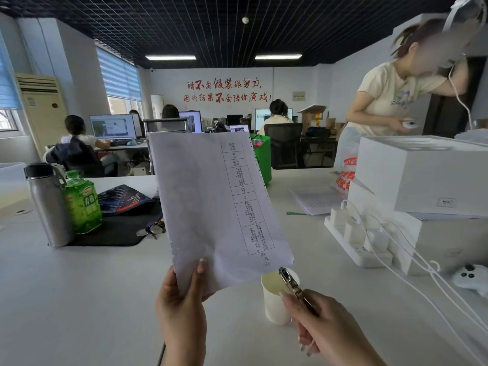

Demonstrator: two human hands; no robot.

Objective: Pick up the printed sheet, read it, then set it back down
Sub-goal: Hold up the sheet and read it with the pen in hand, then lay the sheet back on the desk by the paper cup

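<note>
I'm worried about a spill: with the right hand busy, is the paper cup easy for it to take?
Probably not right away. The right hand is beside the paper cup, nothing between them, but its grip is closed on a metal clip, so it would have to free itself first.

The far wall (pixel 298 80) bears red painted characters in two lines: "请不要假装很努力," above "因为结果不会陪你演戏!"; the green bottle (pixel 82 203) on the surface carries a label with "青梅" in large characters, the smaller print beneath unreadable; the printed sheet (pixel 211 202) shows a table of print turned sideways, too small to read, with a few handwritten characters near its lower edge, illegible.
</note>
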